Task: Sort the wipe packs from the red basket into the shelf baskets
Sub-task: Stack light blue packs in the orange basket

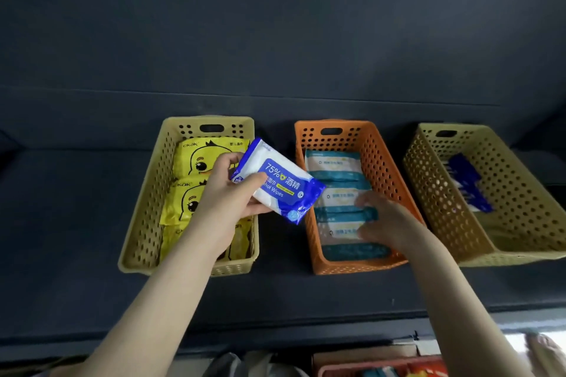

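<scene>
Red basket [379,369]: only its rim shows at the bottom edge, below the shelf. Some teal and yellow packs seem to lie in it, so I judge that more sorting is left; how many packs, I cannot tell.
Left hand [232,193]: closed around a blue alcohol pack [280,180], thumb on the printed face, fingers behind it. The pack is tilted and held in the air, above the gap between the left basket and the orange one.
Right hand [382,220]: inside the orange basket [309,193], fingers spread and loosely open, resting on the teal packs [333,176]. It is blurred, so I cannot tell if it grips one or only presses them flat.
Left basket [144,223]: holds yellow duck packs [196,162] in a row; this kind looks well sorted.
Orange basket: teal packs lie in a row from back to front, almost filling it.
Right basket [520,242]: some blue packs [467,187] lie against its left wall; much room is free.
Progress: all three kinds already have packs in place, so I judge the task to be well along.
Next: the blue pack matches the right basket, so it must probably go there, across the orange one.
</scene>
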`<state>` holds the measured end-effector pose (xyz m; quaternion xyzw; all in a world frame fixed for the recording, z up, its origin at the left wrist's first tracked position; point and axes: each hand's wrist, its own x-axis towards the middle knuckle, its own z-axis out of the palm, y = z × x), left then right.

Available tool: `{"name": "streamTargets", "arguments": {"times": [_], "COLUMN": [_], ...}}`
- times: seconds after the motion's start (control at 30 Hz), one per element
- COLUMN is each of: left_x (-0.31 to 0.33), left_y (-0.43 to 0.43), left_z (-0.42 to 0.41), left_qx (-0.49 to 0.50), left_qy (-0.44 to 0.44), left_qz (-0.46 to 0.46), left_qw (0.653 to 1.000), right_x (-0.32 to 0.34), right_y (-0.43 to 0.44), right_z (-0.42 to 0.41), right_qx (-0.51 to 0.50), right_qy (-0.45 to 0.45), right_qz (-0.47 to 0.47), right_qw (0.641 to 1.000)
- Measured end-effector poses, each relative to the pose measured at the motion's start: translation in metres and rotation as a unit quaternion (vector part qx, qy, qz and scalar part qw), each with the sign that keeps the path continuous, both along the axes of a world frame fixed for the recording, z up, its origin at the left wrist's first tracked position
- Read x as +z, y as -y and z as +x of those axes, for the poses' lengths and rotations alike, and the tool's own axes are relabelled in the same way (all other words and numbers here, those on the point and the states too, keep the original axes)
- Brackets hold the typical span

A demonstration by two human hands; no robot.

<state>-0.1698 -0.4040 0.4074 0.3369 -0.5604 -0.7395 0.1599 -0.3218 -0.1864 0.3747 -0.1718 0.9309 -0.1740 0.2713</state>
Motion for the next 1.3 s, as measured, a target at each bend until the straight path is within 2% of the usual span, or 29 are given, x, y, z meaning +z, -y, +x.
{"name": "streamTargets", "arguments": {"times": [0.13, 0.33, 0.53, 0.83, 0.9, 0.97, 1.03, 1.1, 1.17, 1.27, 1.3], "left_x": [-0.003, -0.008, -0.01, -0.005, -0.004, -0.001, 0.004, 0.009, 0.013, 0.017, 0.018], "left_y": [0.003, 0.009, 0.01, 0.005, 0.0, -0.006, -0.018, -0.036, -0.057, -0.086, -0.095], "left_z": [-0.004, -0.005, -0.006, -0.01, -0.013, -0.018, -0.029, -0.043, -0.057, -0.075, -0.081], "left_qx": [-0.018, -0.046, -0.038, -0.021, -0.025, -0.042, -0.065, -0.076, -0.082, -0.1, -0.106], "left_qy": [-0.001, -0.023, -0.039, -0.044, -0.058, -0.069, -0.079, -0.095, -0.102, -0.105, -0.107], "left_qz": [0.026, 0.06, 0.081, 0.095, 0.09, 0.058, 0.024, 0.015, 0.015, 0.012, 0.009], "left_qw": [0.999, 0.997, 0.995, 0.994, 0.994, 0.995, 0.994, 0.992, 0.991, 0.989, 0.989], "right_x": [-0.005, -0.005, -0.004, 0.009, 0.015, 0.033, 0.056, 0.069, 0.073, 0.071, 0.07], "right_y": [0.004, 0.004, 0.004, 0.008, 0.005, 0.003, -0.003, -0.013, -0.023, -0.042, -0.05], "right_z": [0.002, -0.004, 0.003, 0.005, 0.005, 0.009, 0.014, 0.018, 0.021, 0.015, 0.012], "right_qx": [0.059, 0.089, 0.093, 0.127, 0.101, 0.028, -0.071, -0.102, -0.121, -0.257, -0.286], "right_qy": [-0.055, -0.05, -0.048, -0.02, -0.062, -0.054, 0.061, 0.166, 0.184, 0.191, 0.184], "right_qz": [0.023, 0.073, -0.014, 0.048, -0.018, -0.156, -0.305, -0.387, -0.448, -0.538, -0.552], "right_qw": [0.996, 0.992, 0.994, 0.99, 0.993, 0.986, 0.948, 0.901, 0.867, 0.78, 0.761]}}
